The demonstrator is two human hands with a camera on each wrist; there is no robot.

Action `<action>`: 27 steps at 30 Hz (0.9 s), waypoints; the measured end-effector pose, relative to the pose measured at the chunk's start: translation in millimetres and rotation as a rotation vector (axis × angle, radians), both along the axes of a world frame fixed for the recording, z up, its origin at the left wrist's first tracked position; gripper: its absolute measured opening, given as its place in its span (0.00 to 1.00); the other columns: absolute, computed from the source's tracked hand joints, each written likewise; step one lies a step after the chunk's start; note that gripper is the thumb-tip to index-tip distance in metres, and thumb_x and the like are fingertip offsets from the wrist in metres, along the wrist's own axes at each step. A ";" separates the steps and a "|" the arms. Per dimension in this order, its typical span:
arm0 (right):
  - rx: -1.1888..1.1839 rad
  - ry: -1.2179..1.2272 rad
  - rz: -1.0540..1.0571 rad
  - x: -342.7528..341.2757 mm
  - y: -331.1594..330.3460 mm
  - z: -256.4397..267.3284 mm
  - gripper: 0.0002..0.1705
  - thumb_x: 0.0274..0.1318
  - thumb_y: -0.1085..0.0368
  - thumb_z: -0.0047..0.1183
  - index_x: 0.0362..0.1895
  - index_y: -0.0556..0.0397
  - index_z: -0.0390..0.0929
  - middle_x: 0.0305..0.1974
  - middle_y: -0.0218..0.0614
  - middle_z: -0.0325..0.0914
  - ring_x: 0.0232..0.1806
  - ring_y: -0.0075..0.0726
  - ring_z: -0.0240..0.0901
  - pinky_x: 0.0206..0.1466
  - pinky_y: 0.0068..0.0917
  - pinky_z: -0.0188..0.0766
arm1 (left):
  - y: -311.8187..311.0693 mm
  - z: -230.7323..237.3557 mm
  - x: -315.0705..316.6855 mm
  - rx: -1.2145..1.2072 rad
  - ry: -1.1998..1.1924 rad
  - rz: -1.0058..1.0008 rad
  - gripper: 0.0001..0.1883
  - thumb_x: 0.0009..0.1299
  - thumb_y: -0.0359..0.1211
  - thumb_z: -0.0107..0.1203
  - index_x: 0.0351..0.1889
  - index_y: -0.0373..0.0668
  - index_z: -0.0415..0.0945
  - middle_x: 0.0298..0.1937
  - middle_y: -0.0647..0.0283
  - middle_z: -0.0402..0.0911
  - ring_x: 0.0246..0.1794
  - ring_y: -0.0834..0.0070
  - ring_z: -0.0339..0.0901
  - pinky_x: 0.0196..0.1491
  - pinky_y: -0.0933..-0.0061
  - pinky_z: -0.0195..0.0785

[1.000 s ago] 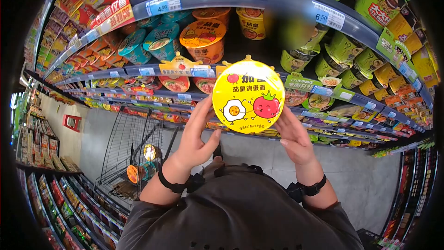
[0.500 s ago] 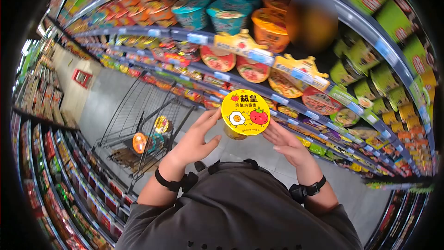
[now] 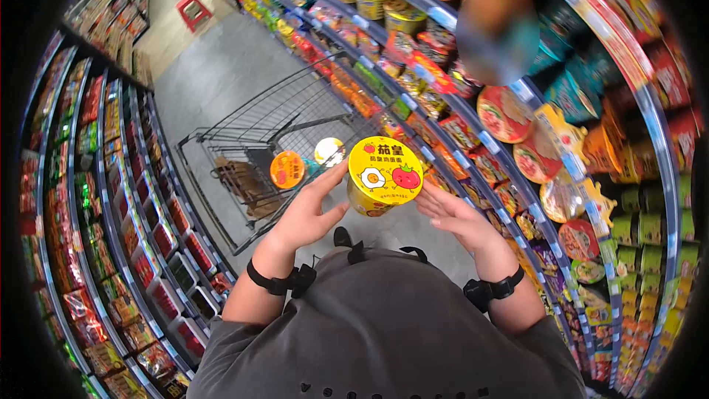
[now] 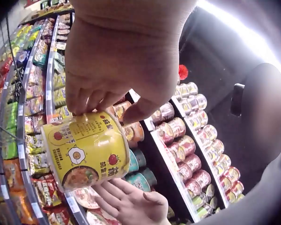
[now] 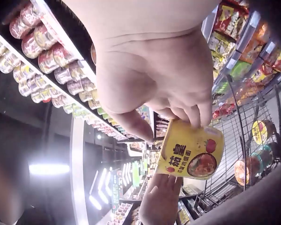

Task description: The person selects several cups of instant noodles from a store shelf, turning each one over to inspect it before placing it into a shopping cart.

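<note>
A yellow instant noodle cup with an egg and a tomato drawn on its lid is held between both hands, in front of the torso. Against its left side lie the fingers of my left hand, the thumb standing off the cup. On the opposite side, the fairly straight fingers of my right hand press the wall, thumb also apart. The left wrist view shows the printed side of the cup, with the right hand beyond it. In the right wrist view, fingertips overlap the cup's edge.
A black wire shopping cart stands ahead to the left, holding an orange-lidded cup, a white-and-yellow-lidded cup and a brown item. Stocked shelves line the right, more shelving the left. A red-framed object lies farther down the aisle.
The view has turned left from the noodle shelf toward the aisle and cart. Both hands have kept the yellow cup between them and lowered it away from the camera.
</note>
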State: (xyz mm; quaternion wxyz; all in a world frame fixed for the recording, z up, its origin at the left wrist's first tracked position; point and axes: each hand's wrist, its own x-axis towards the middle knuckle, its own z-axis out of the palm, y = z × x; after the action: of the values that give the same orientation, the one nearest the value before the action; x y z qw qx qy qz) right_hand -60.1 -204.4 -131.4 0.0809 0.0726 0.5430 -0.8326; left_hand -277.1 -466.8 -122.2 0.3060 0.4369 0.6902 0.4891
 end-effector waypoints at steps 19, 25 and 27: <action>-0.123 -0.332 0.034 -226.0 -59.3 -47.4 0.45 0.66 0.72 0.50 0.83 0.59 0.45 0.84 0.44 0.46 0.86 0.40 0.39 0.85 0.39 0.40 | -85.1 -107.6 -128.5 0.191 -0.645 0.340 0.41 0.74 0.18 0.49 0.84 0.40 0.46 0.81 0.49 0.59 0.81 0.62 0.58 0.79 0.62 0.55; -0.121 -0.369 0.019 -290.1 -14.4 -109.0 0.43 0.68 0.69 0.47 0.83 0.56 0.46 0.82 0.38 0.50 0.85 0.37 0.42 0.83 0.38 0.43 | -31.0 -146.3 -185.1 -0.036 -0.578 0.477 0.36 0.75 0.22 0.50 0.81 0.33 0.51 0.71 0.51 0.72 0.70 0.68 0.72 0.68 0.69 0.67; -0.131 -0.450 0.058 -315.4 -1.0 -123.7 0.43 0.68 0.67 0.49 0.83 0.55 0.47 0.82 0.37 0.50 0.84 0.37 0.44 0.83 0.38 0.42 | -12.1 -171.1 -203.5 -0.130 -0.491 0.497 0.35 0.76 0.24 0.50 0.80 0.30 0.53 0.66 0.53 0.77 0.63 0.71 0.77 0.63 0.71 0.71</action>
State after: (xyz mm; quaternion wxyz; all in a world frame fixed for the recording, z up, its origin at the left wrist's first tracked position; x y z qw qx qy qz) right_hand -375.6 -205.4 -255.0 0.2285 0.2355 0.4578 -0.8263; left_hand -480.6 -478.8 -293.3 0.3616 0.1045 0.7108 0.5942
